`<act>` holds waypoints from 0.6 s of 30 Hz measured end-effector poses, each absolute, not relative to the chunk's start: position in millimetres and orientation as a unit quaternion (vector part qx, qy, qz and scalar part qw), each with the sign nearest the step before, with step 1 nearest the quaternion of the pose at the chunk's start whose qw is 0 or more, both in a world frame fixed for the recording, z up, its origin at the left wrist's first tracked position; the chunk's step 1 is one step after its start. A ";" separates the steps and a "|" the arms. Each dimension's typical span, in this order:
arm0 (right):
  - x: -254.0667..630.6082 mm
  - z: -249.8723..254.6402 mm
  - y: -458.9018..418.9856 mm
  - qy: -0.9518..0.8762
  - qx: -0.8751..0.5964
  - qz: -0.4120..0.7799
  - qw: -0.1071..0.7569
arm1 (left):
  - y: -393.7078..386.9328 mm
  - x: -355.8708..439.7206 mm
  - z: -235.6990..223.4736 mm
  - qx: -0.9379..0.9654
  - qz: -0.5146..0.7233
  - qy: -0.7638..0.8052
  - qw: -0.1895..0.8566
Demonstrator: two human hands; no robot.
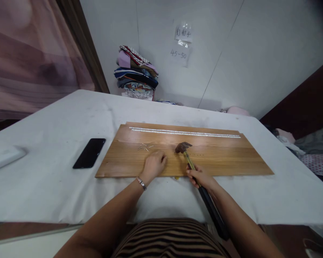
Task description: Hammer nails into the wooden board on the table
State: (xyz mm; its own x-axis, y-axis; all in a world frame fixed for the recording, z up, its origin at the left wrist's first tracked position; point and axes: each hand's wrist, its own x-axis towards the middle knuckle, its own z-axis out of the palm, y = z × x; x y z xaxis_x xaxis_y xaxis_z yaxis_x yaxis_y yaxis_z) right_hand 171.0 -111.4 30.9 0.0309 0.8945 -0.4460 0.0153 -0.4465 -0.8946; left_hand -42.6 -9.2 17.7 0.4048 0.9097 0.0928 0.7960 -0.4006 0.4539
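My right hand point(201, 176) grips the shaft of a claw hammer point(212, 211) with a rusty head and black handle end. Its head is over the middle of a wooden board point(220, 157). At the board's front half rests my left hand point(154, 164), fingers curled together; whatever they may hold is hidden. Several thin nails point(144, 147) lie loose on the board just beyond that hand. A short row of small dark marks point(199, 154) runs across the wood to the right of the hammer head.
Two white measuring strips point(185, 133) stretch along the board's far side. A black phone point(89, 153) lies left of the board on the white-covered table point(56, 129). A white object point(5, 157) sits at the far left. Folded clothes point(136, 73) are stacked by the wall.
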 end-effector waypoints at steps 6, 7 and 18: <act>174.2 30.9 -113.6 -0.370 -0.603 0.595 0.381 | -9.5 -43.1 19.3 0.823 0.165 0.516 0.171; 174.1 32.1 -113.8 -0.369 -0.603 0.595 0.382 | -9.5 -43.1 19.1 0.823 0.165 0.517 0.171; 171.7 30.0 -111.3 -0.376 -0.601 0.597 0.375 | -9.3 -42.7 18.2 0.826 0.155 0.516 0.166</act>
State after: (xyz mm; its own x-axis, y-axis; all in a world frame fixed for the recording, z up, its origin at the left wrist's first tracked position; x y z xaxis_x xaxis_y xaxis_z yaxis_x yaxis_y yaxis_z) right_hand 171.7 -111.3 30.0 0.0034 0.9001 -0.4357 0.0037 -0.4357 -0.9001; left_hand -42.7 -9.3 18.2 0.4186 0.9043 0.0842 0.8012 -0.4114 0.4346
